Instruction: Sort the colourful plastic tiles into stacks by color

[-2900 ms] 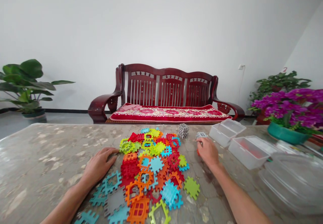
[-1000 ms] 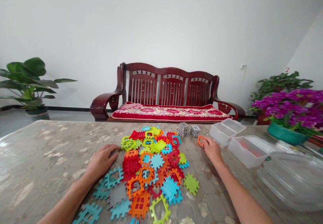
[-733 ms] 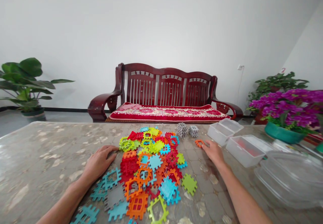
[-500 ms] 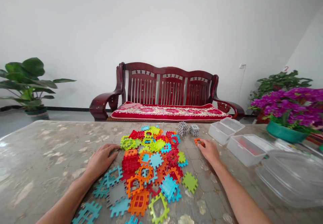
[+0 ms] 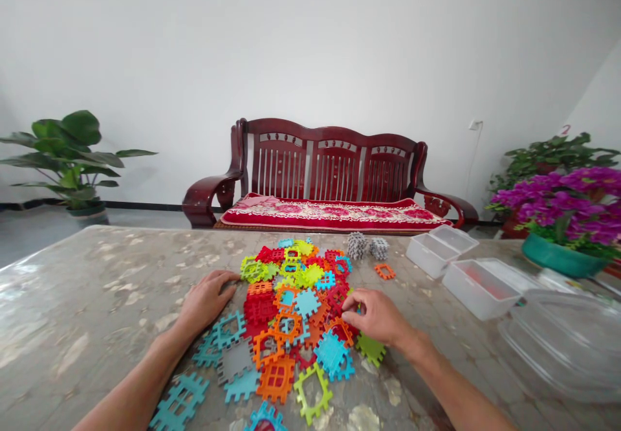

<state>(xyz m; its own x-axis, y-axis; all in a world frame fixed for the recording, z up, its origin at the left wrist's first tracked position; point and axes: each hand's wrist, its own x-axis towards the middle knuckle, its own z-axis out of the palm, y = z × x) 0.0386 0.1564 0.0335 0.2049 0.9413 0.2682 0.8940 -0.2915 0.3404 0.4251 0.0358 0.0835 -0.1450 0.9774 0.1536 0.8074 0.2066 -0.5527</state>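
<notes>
Around the tile pile [image 5: 306, 303] on the tabletop [image 5: 121, 288], note right hand [image 5: 371, 314] narrowly pinched at right, with contents indeterminable, left hand [image 5: 209, 296] loosely spread at left, apparently for support, and orange tile [image 5: 386, 276] far right, presumably set apart against mixing.

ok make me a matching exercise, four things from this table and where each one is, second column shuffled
Things:
1. left hand
2. single orange piece
3. purple flowers
4. right hand

Places:
A. in a teal bowl
B. at the right side of the colourful pile
C. resting on the table, at the pile's left edge
D. apart from the pile, near the grey stacks

Pairs: 1-C, 2-D, 3-A, 4-B
</notes>
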